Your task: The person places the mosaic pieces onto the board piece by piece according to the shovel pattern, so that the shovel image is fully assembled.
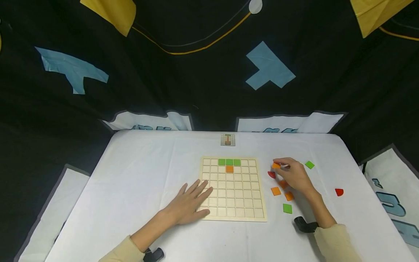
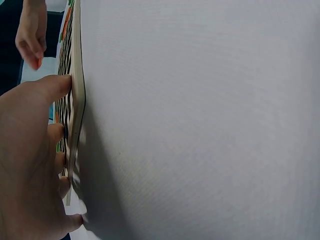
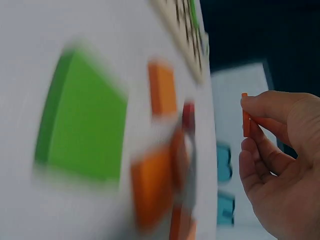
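A wooden grid board (image 1: 231,219) lies on the table, with three green square tiles (image 1: 229,162) in its top row and one orange square tile (image 1: 230,169) below the middle one. My left hand (image 1: 190,203) rests on the board's left edge, fingers spread and straight. To the right of the board, my right hand (image 1: 294,176) pinches an orange square tile (image 3: 245,116) between thumb and fingertips, raised above the table. Beneath and around that hand lie loose orange tiles (image 1: 276,191), a green tile (image 1: 287,208) and a red rounded piece (image 1: 271,175).
A small printed pattern card (image 1: 227,140) lies behind the board at the table's far edge. Farther right are another green tile (image 1: 309,165) and a second red piece (image 1: 339,191). A dark curtain (image 1: 196,83) hangs behind the white table (image 1: 140,163).
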Available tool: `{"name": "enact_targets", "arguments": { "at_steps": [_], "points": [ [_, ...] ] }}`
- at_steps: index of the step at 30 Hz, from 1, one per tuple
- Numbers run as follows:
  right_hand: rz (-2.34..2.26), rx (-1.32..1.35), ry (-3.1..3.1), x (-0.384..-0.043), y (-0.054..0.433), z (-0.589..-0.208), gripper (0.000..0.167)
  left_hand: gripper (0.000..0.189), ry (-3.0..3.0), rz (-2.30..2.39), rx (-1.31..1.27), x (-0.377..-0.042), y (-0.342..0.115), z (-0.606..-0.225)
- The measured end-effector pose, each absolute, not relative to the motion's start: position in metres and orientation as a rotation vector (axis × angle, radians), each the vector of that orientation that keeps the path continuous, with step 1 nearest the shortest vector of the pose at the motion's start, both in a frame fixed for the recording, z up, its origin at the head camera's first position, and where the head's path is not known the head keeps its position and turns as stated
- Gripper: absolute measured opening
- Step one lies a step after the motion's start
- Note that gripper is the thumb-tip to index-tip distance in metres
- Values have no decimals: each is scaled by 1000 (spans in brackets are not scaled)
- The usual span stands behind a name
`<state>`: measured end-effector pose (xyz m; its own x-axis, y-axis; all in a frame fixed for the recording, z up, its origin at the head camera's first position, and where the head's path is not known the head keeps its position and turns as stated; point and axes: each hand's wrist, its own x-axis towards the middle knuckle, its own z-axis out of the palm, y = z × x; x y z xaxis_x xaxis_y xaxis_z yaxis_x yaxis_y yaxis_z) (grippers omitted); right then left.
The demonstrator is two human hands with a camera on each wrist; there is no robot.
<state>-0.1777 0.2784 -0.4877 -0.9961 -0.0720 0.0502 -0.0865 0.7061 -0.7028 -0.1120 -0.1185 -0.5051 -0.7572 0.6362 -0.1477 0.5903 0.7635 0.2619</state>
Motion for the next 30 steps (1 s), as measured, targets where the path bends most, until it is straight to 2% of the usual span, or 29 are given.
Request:
{"name": "enact_targets", "arguments": {
  "at_steps": [15,30],
  "points": [
    [1307,499,-2835,-189,192,-489,31,68,2731,293,971,-112,-119,-504],
    [1271,636,-2906,-190,158,-508,27,70,2731,279,954,-112,-120,-505]
  ]
}}
